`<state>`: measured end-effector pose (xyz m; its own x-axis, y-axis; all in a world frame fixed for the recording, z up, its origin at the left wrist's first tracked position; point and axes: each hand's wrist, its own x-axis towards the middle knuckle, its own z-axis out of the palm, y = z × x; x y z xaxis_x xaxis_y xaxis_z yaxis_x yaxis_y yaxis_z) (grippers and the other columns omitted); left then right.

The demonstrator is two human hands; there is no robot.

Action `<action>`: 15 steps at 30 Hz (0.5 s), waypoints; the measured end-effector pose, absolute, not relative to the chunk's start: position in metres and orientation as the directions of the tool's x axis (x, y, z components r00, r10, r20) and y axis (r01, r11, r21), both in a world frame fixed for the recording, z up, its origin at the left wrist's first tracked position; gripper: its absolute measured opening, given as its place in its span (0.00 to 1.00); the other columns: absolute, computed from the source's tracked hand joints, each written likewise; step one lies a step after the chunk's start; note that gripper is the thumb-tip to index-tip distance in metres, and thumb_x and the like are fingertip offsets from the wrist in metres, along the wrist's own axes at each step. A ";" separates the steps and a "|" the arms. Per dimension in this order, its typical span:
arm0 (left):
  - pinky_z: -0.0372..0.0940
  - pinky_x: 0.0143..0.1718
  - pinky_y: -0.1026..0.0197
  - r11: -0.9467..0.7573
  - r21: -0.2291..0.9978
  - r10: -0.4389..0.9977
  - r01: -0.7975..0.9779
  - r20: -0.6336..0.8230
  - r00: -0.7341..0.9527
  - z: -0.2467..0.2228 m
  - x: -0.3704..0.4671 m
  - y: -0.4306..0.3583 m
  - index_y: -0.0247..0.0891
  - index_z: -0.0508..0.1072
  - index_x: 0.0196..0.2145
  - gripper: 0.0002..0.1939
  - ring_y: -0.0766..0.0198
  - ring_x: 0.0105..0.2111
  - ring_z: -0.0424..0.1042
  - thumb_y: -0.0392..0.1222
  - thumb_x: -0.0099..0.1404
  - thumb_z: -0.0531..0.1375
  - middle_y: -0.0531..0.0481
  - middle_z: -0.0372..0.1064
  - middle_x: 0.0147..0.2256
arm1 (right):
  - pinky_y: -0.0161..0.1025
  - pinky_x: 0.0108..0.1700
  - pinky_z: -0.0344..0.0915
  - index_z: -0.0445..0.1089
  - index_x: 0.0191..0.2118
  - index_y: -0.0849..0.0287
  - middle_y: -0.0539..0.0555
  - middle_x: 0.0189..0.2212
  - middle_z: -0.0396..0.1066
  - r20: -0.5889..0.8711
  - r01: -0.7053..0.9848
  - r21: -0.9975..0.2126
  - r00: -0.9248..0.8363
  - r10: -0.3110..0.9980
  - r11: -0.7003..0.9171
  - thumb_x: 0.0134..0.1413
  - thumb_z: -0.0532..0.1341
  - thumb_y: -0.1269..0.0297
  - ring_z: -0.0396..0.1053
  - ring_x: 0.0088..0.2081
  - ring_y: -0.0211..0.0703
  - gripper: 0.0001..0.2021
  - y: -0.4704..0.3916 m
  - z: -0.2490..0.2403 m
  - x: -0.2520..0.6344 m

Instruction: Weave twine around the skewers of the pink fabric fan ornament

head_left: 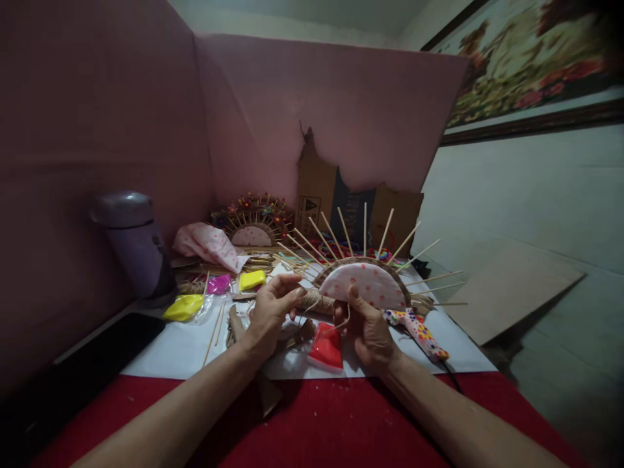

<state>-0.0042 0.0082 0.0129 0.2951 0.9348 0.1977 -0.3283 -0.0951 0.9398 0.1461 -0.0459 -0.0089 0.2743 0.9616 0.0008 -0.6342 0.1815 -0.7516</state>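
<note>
My right hand [368,325] grips the lower edge of a half-round piece [365,284], its thumb on the white cloth with pink dots. Thin wooden sticks fan out from the brown rim of this piece. My left hand [275,309] is just left of it, thumb and fingers closed together on a strand of twine. A roll of twine [316,301] lies between the two hands, and a loose strand hangs near my right fingers. Below the hands is a red packet [326,346].
A purple bottle [136,250], a black phone-like slab [114,341], yellow packets [184,307] and a magenta packet [219,284] are at the left. A patterned glue gun [420,333] lies right. Behind stand a decorated half-round piece [252,235] and torn cardboard [316,182].
</note>
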 end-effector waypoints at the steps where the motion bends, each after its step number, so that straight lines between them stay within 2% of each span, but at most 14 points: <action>1: 0.54 0.19 0.70 -0.078 0.938 0.929 -0.338 0.191 0.318 0.013 -0.004 0.007 0.35 0.69 0.35 0.14 0.74 0.19 0.61 0.41 0.51 0.64 0.53 0.67 0.26 | 0.29 0.15 0.54 0.70 0.23 0.60 0.48 0.16 0.68 -0.002 -0.636 -0.753 0.259 0.966 0.169 0.37 0.70 0.55 0.59 0.16 0.31 0.14 -0.046 -0.010 0.147; 5: 0.57 0.22 0.68 -0.110 0.936 0.924 -0.334 0.220 0.311 0.014 -0.004 0.005 0.34 0.70 0.30 0.11 0.71 0.22 0.63 0.46 0.56 0.62 0.52 0.67 0.24 | 0.28 0.15 0.53 0.71 0.23 0.62 0.49 0.16 0.68 -0.009 -0.612 -0.782 0.207 0.978 0.122 0.39 0.69 0.53 0.60 0.16 0.31 0.16 -0.045 -0.014 0.147; 11: 0.59 0.25 0.66 -0.039 0.909 0.940 -0.416 0.175 0.294 0.020 -0.004 0.002 0.33 0.70 0.26 0.07 0.69 0.22 0.66 0.41 0.54 0.62 0.51 0.68 0.22 | 0.26 0.15 0.54 0.71 0.24 0.63 0.49 0.15 0.67 -0.008 -0.607 -0.787 0.183 0.983 0.107 0.37 0.70 0.53 0.60 0.16 0.30 0.17 -0.048 -0.011 0.145; 15: 0.60 0.26 0.65 0.007 0.897 0.953 -0.443 0.128 0.274 0.024 -0.003 -0.001 0.33 0.71 0.26 0.07 0.69 0.22 0.66 0.40 0.51 0.63 0.53 0.68 0.21 | 0.25 0.15 0.55 0.72 0.26 0.64 0.49 0.16 0.67 -0.005 -0.603 -0.793 0.154 0.988 0.090 0.39 0.69 0.52 0.60 0.16 0.29 0.18 -0.048 -0.010 0.143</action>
